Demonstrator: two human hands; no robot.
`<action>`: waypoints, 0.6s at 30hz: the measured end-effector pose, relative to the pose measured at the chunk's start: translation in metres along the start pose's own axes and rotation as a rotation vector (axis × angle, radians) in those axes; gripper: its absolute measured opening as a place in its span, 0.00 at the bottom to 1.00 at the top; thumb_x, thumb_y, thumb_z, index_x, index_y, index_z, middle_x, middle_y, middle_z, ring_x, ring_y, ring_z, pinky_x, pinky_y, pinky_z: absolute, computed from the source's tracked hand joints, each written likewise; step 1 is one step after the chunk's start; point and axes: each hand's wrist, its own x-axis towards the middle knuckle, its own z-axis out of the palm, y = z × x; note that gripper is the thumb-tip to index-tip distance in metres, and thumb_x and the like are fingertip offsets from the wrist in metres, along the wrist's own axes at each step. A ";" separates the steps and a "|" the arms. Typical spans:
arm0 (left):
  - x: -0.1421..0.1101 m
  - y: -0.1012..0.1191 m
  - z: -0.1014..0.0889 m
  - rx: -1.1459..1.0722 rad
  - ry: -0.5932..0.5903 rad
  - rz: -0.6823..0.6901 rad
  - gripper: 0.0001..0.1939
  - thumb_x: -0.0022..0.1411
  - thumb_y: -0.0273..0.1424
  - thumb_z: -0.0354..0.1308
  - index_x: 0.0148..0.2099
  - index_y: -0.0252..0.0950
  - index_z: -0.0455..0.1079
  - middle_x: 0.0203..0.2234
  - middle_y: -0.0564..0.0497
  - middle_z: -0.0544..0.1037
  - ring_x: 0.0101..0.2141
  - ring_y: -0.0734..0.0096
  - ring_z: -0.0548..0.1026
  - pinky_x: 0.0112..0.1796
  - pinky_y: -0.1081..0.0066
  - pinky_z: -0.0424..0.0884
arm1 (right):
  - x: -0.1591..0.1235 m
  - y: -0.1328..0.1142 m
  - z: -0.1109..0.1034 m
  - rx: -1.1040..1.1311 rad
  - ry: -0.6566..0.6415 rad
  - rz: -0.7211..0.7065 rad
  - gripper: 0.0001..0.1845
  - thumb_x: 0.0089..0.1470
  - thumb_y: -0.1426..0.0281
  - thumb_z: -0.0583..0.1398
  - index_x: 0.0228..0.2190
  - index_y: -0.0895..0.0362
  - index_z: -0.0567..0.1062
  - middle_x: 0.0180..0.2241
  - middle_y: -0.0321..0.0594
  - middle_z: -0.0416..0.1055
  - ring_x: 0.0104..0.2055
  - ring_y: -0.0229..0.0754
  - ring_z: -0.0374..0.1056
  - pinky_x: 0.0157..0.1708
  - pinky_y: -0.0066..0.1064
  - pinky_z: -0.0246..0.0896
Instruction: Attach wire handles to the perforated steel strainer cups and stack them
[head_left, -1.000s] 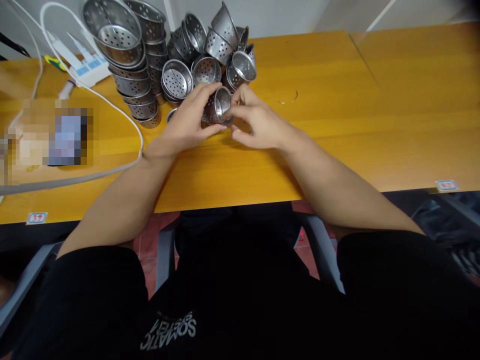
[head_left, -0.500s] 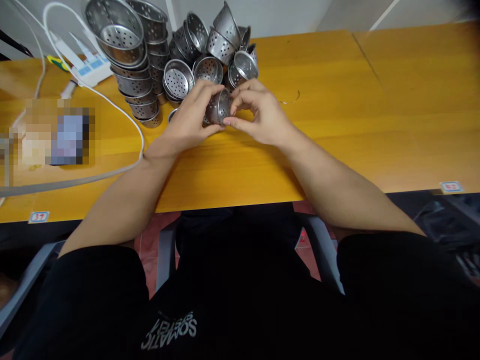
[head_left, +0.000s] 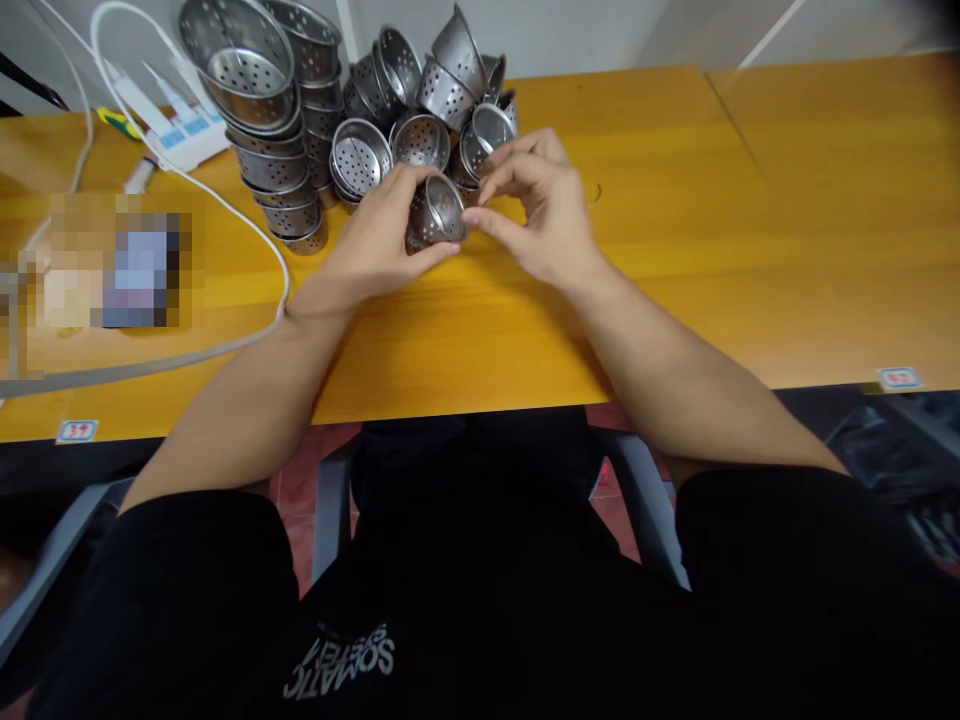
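Observation:
A small perforated metal strainer basket (head_left: pixel 444 208) is held on its side just above the wooden table, its round mouth facing right. My left hand (head_left: pixel 390 228) wraps around it, thumb beneath and fingers over the top. Close to the basket's rim is my right hand (head_left: pixel 541 205), its thumb and curled fingertips drawn together in a pinch. Whatever sits between those fingertips is too small to make out. Behind the hands lie several more strainer baskets (head_left: pixel 361 158), some nested and tilted. A thin bent wire (head_left: pixel 596 195) rests on the table, partly covered by my right hand.
Tall stacks of nested strainer baskets (head_left: pixel 283 175) rise at the back left. A white power strip (head_left: pixel 191 140) stands beside them, with a white cable (head_left: pixel 262 245) looping toward my left forearm. A blurred-out phone-like object (head_left: pixel 139 275) lies farther left on the table (head_left: pixel 750 260).
My right hand has drawn back to the right from the basket, uncovering more of its mouth. The basket has turned slightly in my left hand. The view has shifted slightly.

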 end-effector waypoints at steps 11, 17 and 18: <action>-0.001 0.021 -0.014 0.057 -0.045 -0.172 0.36 0.71 0.55 0.75 0.76 0.53 0.80 0.73 0.40 0.87 0.75 0.22 0.82 0.78 0.22 0.80 | 0.009 0.033 -0.077 -0.305 -0.367 0.139 0.37 0.55 0.22 0.83 0.37 0.38 0.87 0.51 0.50 0.86 0.60 0.74 0.78 0.73 0.76 0.73; -0.003 0.022 -0.013 0.047 -0.108 -0.253 0.34 0.71 0.50 0.79 0.74 0.50 0.81 0.74 0.41 0.89 0.73 0.22 0.86 0.80 0.28 0.82 | 0.009 0.040 -0.084 -0.487 -0.401 0.144 0.24 0.66 0.39 0.81 0.37 0.42 0.85 0.48 0.54 0.86 0.62 0.77 0.79 0.74 0.79 0.75; -0.003 0.022 -0.013 0.046 -0.115 -0.267 0.34 0.72 0.50 0.79 0.75 0.49 0.81 0.73 0.40 0.89 0.73 0.22 0.87 0.80 0.29 0.82 | 0.010 0.041 -0.085 -0.497 -0.409 0.156 0.22 0.67 0.42 0.82 0.37 0.41 0.85 0.48 0.53 0.86 0.63 0.77 0.79 0.75 0.79 0.75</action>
